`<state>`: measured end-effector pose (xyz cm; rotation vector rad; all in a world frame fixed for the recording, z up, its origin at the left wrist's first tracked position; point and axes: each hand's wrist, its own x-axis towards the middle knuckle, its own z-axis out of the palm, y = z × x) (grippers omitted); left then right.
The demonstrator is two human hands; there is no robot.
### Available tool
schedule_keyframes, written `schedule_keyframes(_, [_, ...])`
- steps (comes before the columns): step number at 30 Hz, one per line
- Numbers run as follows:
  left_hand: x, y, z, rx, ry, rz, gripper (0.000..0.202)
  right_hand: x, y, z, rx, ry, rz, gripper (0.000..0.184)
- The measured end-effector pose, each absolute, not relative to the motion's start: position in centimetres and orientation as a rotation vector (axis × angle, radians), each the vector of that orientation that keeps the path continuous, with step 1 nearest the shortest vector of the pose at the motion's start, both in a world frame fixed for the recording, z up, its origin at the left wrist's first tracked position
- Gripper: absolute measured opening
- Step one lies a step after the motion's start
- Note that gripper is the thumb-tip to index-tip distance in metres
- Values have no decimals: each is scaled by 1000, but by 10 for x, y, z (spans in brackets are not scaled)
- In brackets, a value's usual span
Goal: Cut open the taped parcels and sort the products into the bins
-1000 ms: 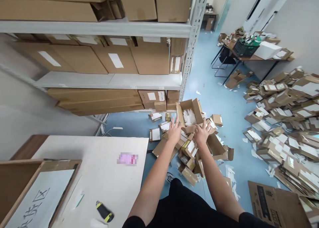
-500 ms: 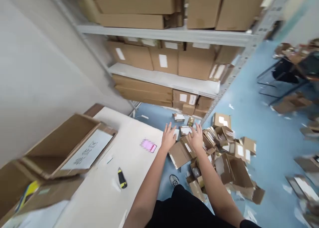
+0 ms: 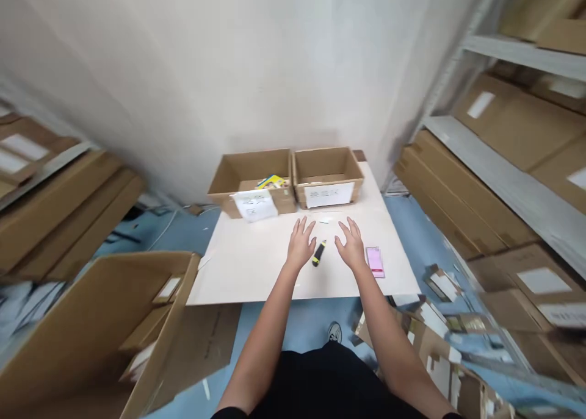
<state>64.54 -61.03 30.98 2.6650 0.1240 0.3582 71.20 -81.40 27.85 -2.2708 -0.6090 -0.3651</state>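
We see a black-and-yellow knife on the white bench, between our left hand and right hand. Both are empty, fingers spread wide. Beside our right wrist lies a phone; beyond, a left box and right box stand open, side by side.

Both forearms reach forward, converging slightly — the left hand and right hand side by side but apart, backs upward, fingers spread, thumbs angled inward.
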Motion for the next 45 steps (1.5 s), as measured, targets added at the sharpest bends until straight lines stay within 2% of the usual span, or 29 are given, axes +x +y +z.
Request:
schedule_keyframes(6, [519, -460, 295, 2611, 629, 459, 59, 654, -632, 282, -2127, -1000, -169, 52])
schedule_keyframes(16, [283, -267, 264, 2409, 1202, 508, 59, 488, -362, 262, -1950, -1499, 151, 55])
schedule_keyframes(23, [154, -182, 229, 2167, 1581, 497, 61, 395, -218, 240, -1816, -1757, 303, 56])
schedule_keyframes(30, [90, -137, 175, 1907, 1842, 414, 66, 332, -102, 195, -1677, -2007, 530, 60])
schedule_keyframes(36, [74, -100, 89, 1665, 1968, 315, 67, 293, -18, 113, -1572, -2118, 723, 60])
schedule_keyframes(45, [94, -41, -129, 1211, 1969, 38, 88, 260, 38, -81, -1615, -2251, 858, 73])
